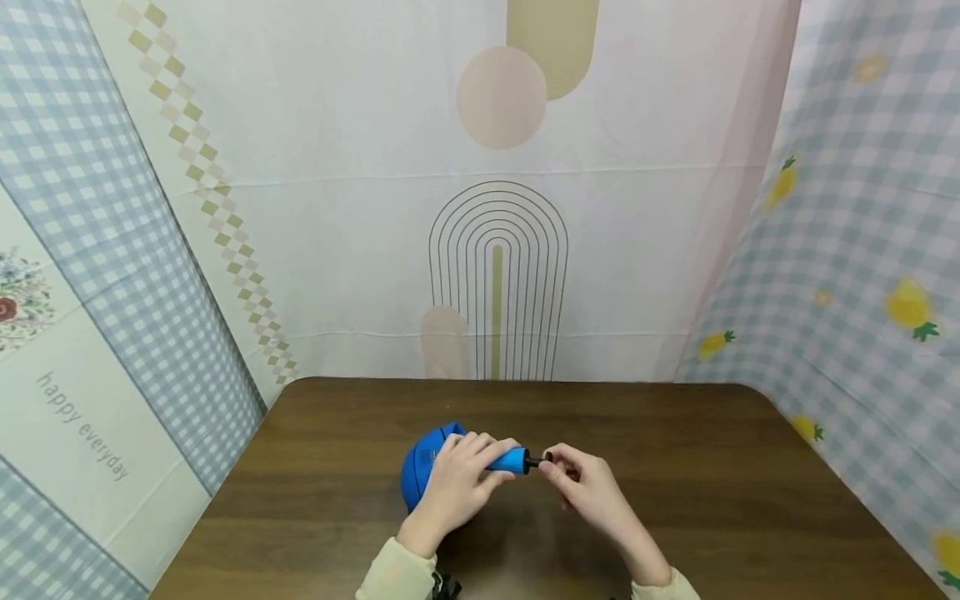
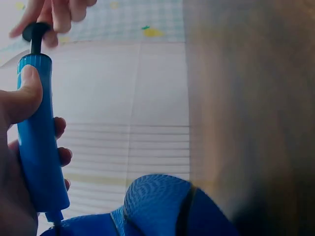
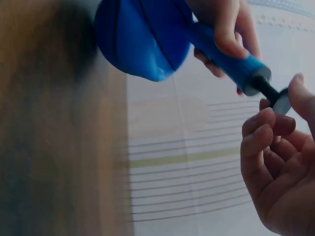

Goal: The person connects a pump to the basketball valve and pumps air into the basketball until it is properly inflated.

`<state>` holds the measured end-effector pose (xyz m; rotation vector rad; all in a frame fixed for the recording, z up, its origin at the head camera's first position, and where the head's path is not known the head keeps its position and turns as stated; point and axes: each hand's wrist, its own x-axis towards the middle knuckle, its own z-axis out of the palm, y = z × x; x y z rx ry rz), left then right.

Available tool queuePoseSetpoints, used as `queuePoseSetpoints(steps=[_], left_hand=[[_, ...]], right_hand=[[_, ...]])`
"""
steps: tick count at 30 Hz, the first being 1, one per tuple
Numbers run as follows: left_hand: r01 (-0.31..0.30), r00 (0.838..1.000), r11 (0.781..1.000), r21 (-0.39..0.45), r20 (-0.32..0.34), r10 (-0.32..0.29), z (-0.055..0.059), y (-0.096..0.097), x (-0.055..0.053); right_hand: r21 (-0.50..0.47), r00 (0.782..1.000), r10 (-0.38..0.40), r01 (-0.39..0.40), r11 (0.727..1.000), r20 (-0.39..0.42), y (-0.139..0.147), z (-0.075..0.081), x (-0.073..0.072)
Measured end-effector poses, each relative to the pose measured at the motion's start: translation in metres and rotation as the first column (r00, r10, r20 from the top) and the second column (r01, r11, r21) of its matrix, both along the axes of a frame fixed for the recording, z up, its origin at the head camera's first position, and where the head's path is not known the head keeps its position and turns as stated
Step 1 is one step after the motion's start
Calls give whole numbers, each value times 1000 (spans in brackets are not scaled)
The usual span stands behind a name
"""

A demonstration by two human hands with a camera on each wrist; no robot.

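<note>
My left hand [image 1: 459, 487] grips the blue barrel of a hand pump [image 1: 513, 460], its thumb lying along the barrel in the left wrist view. At the pump's lower end, the nozzle meets a blue ball [image 2: 157, 201] with black seams. The ball looks soft and dented, not fully round. On the other end, a short length of black rod shows, topped by a round black handle [image 3: 282, 102]. My right hand [image 1: 592, 492] holds that handle between thumb and fingers. In the head view, the left hand covers part of the ball and barrel.
A dark brown wooden table [image 1: 675, 467] lies under both hands. Behind it hangs a pale patterned curtain [image 1: 360, 267], with checked cloth [image 1: 840, 317] on the right side. A small black object [image 1: 446, 586] shows by the left sleeve.
</note>
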<state>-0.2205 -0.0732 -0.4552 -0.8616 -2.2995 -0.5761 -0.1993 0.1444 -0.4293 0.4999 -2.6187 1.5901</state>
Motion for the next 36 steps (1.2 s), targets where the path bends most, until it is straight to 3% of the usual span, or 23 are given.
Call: queuePoseSetpoints(steps=[3, 8, 13, 16, 18, 21, 25, 29, 32, 36], left_hand=[[4, 998, 1000, 8, 59, -4, 5, -10, -2], [-50, 989, 998, 37, 142, 45, 5, -25, -8], [-90, 993, 995, -50, 78, 93, 0, -18, -7], [-100, 995, 987, -126, 4, 102, -2, -7, -4], [-95, 995, 986, -139, -10, 95, -3, -2, -2], [-56, 998, 993, -108, 13, 58, -1, 0, 0], [-8, 996, 999, -46, 83, 11, 6, -9, -4], [-32, 991, 999, -4, 128, 32, 8, -22, -11], [-61, 989, 998, -2, 131, 60, 6, -28, -12], [-77, 990, 994, -74, 111, 85, 1, -24, -10]], right_hand=[[-1, 999, -44, 44, 999, -7, 9, 8, 2], [-7, 991, -129, 129, 992, 24, 24, 18, 3], [-36, 990, -118, 121, 992, 73, 16, 11, -3], [-14, 995, -58, 59, 998, 85, 3, 1, -7], [-6, 995, -30, 31, 1000, 95, -3, -5, -8], [-12, 994, -28, 29, 1000, 105, -6, -8, -7], [-19, 989, -81, 84, 996, 121, 1, 3, -5], [-53, 976, -150, 160, 986, 156, 18, 18, -3], [-76, 968, -176, 192, 979, 178, 29, 19, -3], [-89, 979, -115, 132, 987, 170, 28, 6, -7]])
